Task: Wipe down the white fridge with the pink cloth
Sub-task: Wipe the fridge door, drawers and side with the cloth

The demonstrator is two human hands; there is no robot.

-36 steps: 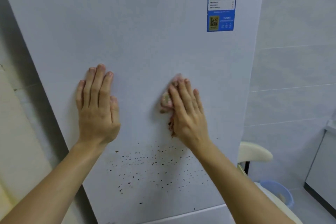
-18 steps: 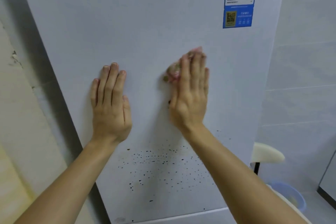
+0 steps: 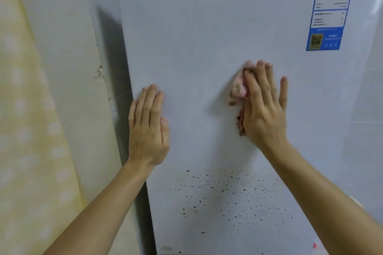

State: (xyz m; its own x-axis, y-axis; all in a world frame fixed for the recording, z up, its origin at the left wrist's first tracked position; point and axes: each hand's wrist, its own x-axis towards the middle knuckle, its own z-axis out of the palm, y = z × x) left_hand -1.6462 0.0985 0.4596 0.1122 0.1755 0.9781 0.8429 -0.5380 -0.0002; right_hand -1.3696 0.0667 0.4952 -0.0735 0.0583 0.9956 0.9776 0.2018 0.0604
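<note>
The white fridge door (image 3: 207, 37) fills most of the head view. My right hand (image 3: 264, 107) presses a crumpled pink cloth (image 3: 239, 89) flat against the door, fingers straight and pointing up; the cloth shows at the hand's left edge and above the fingertips. My left hand (image 3: 148, 128) lies flat on the door near its left edge, fingers straight, holding nothing. A patch of small dark specks (image 3: 228, 194) covers the door below both hands.
A blue energy label (image 3: 329, 10) sticks to the door's upper right. A dark gap and a cream wall with chipped plaster (image 3: 99, 72) run along the fridge's left side. A yellow patterned fabric (image 3: 27, 130) hangs at far left.
My right hand has slid the cloth upward over the door across the earlier frames, then slightly right. My left hand stays flat in the same place. The camera has shifted so the fridge's top shows.
</note>
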